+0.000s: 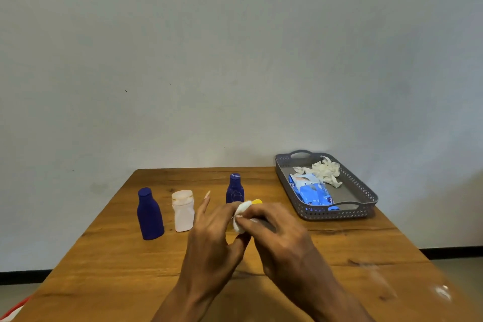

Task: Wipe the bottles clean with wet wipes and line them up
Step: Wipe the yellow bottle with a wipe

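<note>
Standing on the worktop: two blue bottles, one white bottle. Both hands, left and right, closed fingers on a yellow-capped bottle and white wipe. Grey tray: one blue wipes pack, lettering illegible; crumpled wipes.

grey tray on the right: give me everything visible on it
The grey perforated plastic tray is rectangular, with lattice walls and a cut-out handle at each short end. It sits flat at the wooden table's far right edge, angled slightly. Inside lie a blue wet-wipe pack and crumpled white used wipes. Neither hand touches it.
</note>
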